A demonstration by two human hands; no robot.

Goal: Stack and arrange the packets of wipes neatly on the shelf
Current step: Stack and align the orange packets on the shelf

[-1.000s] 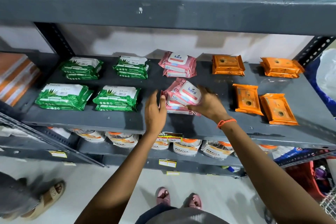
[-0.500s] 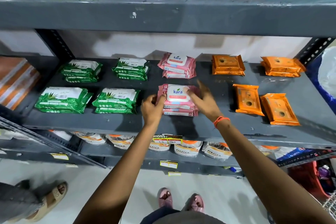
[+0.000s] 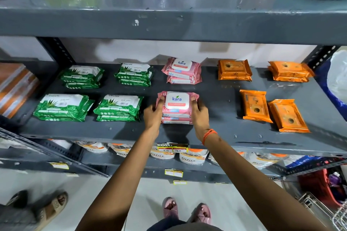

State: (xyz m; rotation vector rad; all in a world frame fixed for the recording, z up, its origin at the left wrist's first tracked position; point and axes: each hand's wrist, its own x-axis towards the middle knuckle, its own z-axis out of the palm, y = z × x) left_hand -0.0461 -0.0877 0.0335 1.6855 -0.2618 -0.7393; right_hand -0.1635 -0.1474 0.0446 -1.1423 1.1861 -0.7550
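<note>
I have both hands on the front pink stack (image 3: 177,108), which sits near the front edge of the grey shelf (image 3: 216,129), about midway along it. My left hand (image 3: 153,115) clasps the stack's left side and my right hand (image 3: 201,116) its right side, fingers curled onto the top packet. The hands cover the stack's side edges, so I cannot tell whether the packets line up there; I count roughly three layers at the front. Behind it, toward the back edge, a second pink stack (image 3: 182,71) stands apart. Left of my hands sit four green stacks (image 3: 118,108), two at the front edge and two at the back. To the right, two orange stacks (image 3: 234,70) sit at the back and two single orange packets (image 3: 255,106) lie askew nearer the front right corner. Small print on all packets is unreadable. The shelf's left end is cut off by a slanted rail (image 3: 47,154).
</note>
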